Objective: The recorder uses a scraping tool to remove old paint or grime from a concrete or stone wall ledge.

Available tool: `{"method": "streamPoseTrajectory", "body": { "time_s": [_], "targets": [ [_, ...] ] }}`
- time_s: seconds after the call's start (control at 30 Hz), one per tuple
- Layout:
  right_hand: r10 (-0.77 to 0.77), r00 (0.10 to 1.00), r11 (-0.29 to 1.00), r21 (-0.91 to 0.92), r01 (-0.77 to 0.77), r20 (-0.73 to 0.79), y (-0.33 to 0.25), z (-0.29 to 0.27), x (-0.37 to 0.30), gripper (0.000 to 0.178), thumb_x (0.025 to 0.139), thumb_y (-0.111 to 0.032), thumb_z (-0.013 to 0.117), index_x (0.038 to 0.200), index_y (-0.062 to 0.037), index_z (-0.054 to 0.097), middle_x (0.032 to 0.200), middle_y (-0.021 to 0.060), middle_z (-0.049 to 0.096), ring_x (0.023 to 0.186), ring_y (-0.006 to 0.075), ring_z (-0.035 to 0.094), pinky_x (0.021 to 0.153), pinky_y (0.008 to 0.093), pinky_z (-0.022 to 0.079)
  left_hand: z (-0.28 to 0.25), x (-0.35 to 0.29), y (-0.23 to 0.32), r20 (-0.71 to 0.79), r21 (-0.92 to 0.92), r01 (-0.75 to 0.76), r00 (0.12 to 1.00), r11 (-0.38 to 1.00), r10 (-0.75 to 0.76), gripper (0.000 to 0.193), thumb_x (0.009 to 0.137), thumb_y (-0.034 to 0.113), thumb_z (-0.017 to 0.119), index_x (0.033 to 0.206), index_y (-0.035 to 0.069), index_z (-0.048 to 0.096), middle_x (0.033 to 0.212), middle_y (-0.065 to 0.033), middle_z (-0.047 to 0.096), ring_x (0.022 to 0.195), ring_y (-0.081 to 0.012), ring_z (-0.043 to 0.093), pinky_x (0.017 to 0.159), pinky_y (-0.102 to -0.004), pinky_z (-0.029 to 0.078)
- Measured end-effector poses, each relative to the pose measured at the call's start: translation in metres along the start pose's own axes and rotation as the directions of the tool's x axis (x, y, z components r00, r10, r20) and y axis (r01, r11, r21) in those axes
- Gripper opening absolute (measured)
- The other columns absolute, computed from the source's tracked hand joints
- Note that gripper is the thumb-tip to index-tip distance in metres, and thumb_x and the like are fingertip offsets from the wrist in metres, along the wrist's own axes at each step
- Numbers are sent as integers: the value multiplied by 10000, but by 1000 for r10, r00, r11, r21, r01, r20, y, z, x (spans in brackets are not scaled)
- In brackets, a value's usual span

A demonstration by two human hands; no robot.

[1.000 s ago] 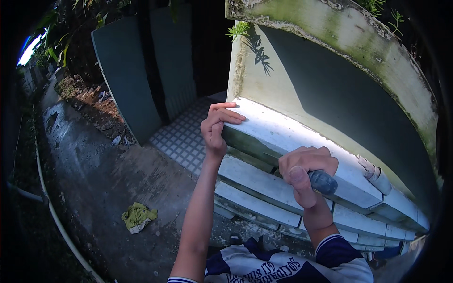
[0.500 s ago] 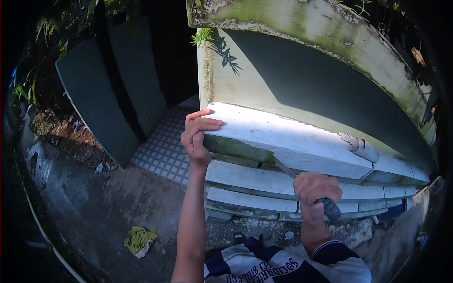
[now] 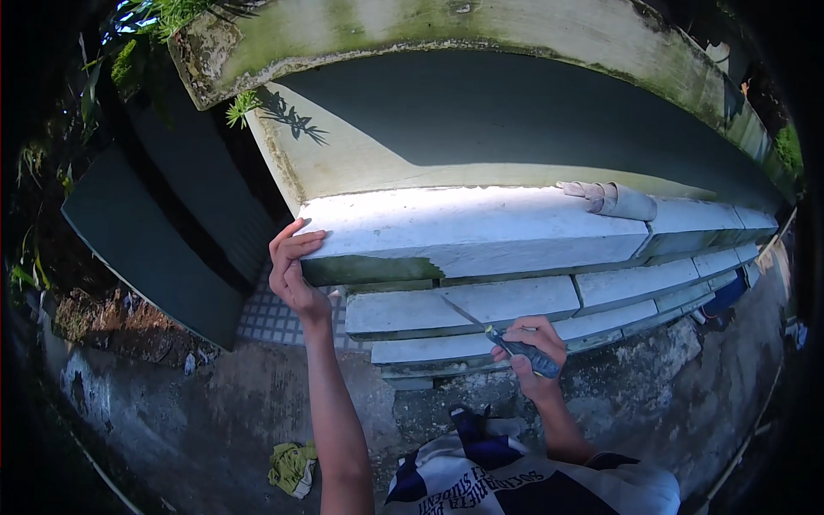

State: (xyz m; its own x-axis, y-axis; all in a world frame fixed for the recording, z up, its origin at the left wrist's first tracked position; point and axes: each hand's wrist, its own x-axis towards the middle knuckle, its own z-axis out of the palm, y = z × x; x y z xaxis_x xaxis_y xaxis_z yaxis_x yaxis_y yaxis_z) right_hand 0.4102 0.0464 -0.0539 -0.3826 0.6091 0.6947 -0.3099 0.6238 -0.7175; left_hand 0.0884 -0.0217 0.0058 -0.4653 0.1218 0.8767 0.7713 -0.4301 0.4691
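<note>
My left hand (image 3: 296,262) rests at the left end of a white-topped ledge (image 3: 481,219), its fingers lying over the corner, apart from each other. Along the ledge's front face, the left stretch is green with moss or algae and the rest looks pale. My right hand (image 3: 536,348) is closed round the dark grey handle of a knife (image 3: 468,316). Its thin, narrow blade points up and left, in front of the second step (image 3: 481,300) and apart from the mossy face. The palm side of my left hand is hidden.
A rolled grey-white piece (image 3: 622,202) lies on the ledge. Lower white steps (image 3: 438,349) run below it. A mossy curved slab (image 3: 412,30) overhangs above. Dark green panels (image 3: 146,240) stand left beside checkered tiles (image 3: 266,318). A yellow-green cloth (image 3: 292,468) lies on the concrete.
My right hand has drawn the knife back from the ledge's front face, down and toward me, and turned its grip. The view has shifted; my left hand stays at the ledge's corner.
</note>
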Motion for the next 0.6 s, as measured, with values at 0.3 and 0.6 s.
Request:
{"method": "streamPoseTrajectory", "body": {
  "time_s": [0.3,0.6],
  "targets": [
    [-272,961,960,-58,274,39,-5,-18,21,302,826,-123,737,997,26,538,993,218,579,778,272,706,638,336,626,-1,-2,1,86,67,16,996,998,-22,386,840,158,315,833,-56,637,957,-184,686,1172,-319,544,1052,-445,369],
    [-397,887,876,-191,443,235,35,-37,34,430,888,-416,630,921,11,671,881,191,663,772,271,681,663,344,572,6,-5,-3,-74,86,43,997,995,-36,358,833,185,317,779,-31,597,910,-191,681,1137,-330,568,1048,-460,365]
  ]
}}
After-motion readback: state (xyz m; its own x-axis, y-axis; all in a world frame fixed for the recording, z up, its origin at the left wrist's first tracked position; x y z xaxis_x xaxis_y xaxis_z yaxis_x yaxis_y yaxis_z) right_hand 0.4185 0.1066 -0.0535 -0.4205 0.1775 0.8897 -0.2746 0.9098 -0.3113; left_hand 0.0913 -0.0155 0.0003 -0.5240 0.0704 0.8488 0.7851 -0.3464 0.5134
